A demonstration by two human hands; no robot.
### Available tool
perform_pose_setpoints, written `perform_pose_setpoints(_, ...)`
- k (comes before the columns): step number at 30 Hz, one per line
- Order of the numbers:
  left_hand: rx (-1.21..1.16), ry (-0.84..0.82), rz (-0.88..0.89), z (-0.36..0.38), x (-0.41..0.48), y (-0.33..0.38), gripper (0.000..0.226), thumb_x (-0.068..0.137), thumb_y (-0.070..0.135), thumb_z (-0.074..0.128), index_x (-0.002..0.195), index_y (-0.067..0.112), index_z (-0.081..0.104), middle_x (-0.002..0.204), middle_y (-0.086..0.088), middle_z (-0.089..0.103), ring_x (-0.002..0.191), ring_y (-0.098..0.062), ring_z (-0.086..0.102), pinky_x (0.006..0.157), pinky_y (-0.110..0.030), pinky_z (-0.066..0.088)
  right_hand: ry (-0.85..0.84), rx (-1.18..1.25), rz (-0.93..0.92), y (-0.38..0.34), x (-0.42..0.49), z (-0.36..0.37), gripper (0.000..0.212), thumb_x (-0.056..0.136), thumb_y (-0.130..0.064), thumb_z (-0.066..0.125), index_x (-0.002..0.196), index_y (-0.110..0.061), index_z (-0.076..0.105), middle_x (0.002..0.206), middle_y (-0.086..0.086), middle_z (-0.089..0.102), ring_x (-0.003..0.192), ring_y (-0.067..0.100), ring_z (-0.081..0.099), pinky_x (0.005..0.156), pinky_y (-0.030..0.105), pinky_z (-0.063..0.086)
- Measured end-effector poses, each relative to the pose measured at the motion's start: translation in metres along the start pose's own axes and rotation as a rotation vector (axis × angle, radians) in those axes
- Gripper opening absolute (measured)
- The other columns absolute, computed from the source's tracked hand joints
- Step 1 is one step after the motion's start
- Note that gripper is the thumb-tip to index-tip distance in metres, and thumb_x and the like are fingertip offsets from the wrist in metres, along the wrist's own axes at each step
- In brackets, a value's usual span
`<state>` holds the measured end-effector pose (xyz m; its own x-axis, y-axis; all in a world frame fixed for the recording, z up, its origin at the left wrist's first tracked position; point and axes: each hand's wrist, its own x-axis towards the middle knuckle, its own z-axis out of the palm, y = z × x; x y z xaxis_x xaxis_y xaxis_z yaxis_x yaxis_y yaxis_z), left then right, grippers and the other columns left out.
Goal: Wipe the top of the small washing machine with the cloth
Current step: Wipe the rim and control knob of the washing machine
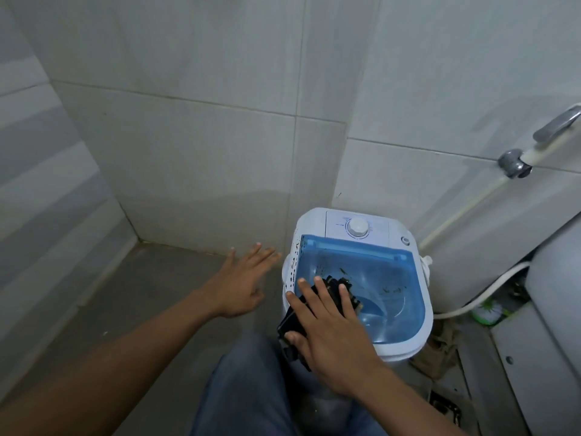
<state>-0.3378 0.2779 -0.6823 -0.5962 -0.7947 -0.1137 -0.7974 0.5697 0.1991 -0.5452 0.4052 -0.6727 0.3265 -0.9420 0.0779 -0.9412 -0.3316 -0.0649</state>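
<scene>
R hand (327,325): fingers (325,294) flat, spread, pressing dark cloth (290,320) on washing machine (393,341) lid, near-left corner. L hand (242,284) open, empty. We want even pressure, overlapping strokes twd far edge.

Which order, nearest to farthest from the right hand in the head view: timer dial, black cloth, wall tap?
1. Black cloth, pressed under the right hand.
2. Timer dial, at the back of the washing machine.
3. Wall tap, up on the right wall.
</scene>
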Motion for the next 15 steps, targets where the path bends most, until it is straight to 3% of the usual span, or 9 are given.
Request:
perform_pose_setpoints(4,-0.012,-0.004,-0.003,0.006,-0.009,0.0,0.09,0.091,0.031,0.055,0.159,0.031,-0.004,0.168,0.005,-0.005,0.153,-0.014,-0.015,0.12,-0.057,-0.008,0.01,0.021,0.069,-0.008,0.013,0.003,0.062,0.099,-0.054,0.023,0.151,-0.023,0.035,0.16,0.002,0.028,0.15,0.028,0.011,0.114,0.054,0.0)
perform_pose_setpoints(11,-0.012,-0.018,-0.021,0.01,-0.021,-0.011,0.092,0.089,0.036,0.055,0.159,0.033,-0.006,0.168,0.007,-0.006,0.153,-0.015,-0.015,0.12,-0.06,-0.006,-0.023,0.052,0.123,-0.013,0.038,0.0,0.068,0.096,-0.054,0.006,0.156,-0.024,0.015,0.166,-0.001,0.0,0.15,0.024,-0.016,0.116,0.052,-0.016)
perform_pose_setpoints(15,-0.025,-0.019,-0.034,0.01,-0.025,-0.018,0.095,0.086,0.043,0.056,0.159,0.032,-0.004,0.168,0.007,-0.007,0.153,-0.015,-0.016,0.12,-0.062,-0.006,-0.028,0.049,0.17,-0.01,0.061,0.002,0.075,0.09,-0.055,-0.005,0.155,-0.025,0.017,0.166,-0.002,-0.001,0.149,0.023,-0.018,0.115,0.054,-0.014)
